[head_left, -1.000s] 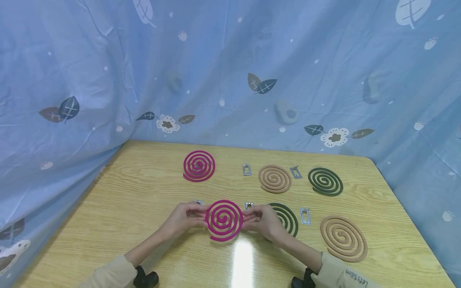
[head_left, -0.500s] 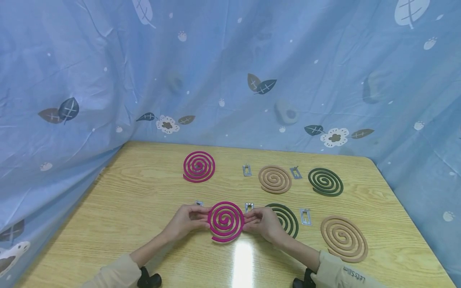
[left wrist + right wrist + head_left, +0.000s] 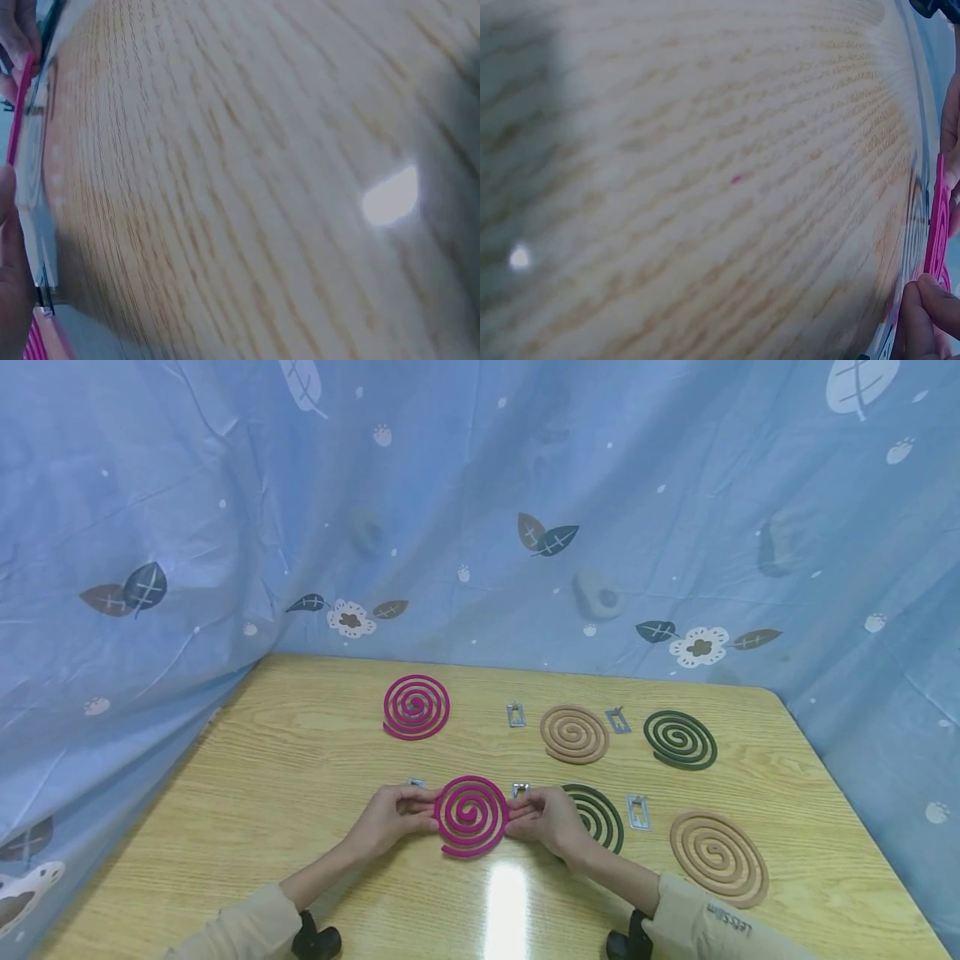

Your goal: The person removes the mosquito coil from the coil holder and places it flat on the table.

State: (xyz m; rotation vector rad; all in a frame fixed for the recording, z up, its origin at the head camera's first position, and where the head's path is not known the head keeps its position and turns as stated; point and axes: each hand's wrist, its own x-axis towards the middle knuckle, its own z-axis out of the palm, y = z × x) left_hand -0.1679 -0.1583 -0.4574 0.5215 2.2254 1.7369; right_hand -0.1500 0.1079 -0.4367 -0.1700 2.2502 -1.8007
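A magenta mosquito coil (image 3: 468, 814) is held up above the table between my two hands. My left hand (image 3: 390, 820) pinches its left edge between thumb and fingers, and my right hand (image 3: 552, 820) pinches the right edge. In the right wrist view the coil (image 3: 936, 221) appears nearly edge-on, with the fingers at its rim. Small metal coil stands (image 3: 521, 790) lie just behind the hands; one on the left is partly covered. A dark green coil (image 3: 609, 818) lies partly hidden behind my right hand.
Another magenta coil (image 3: 416, 707) lies at the back left of the wooden table (image 3: 247, 777). Tan coils (image 3: 573, 735) and a dark green coil (image 3: 679, 740) are on the right, with metal stands (image 3: 638, 812) among them. A blue patterned cloth (image 3: 465, 510) hangs behind.
Both hands and the magenta coil have shifted slightly right over the second. The coil has risen a little in the head view since half a second ago; both grips stay the same.
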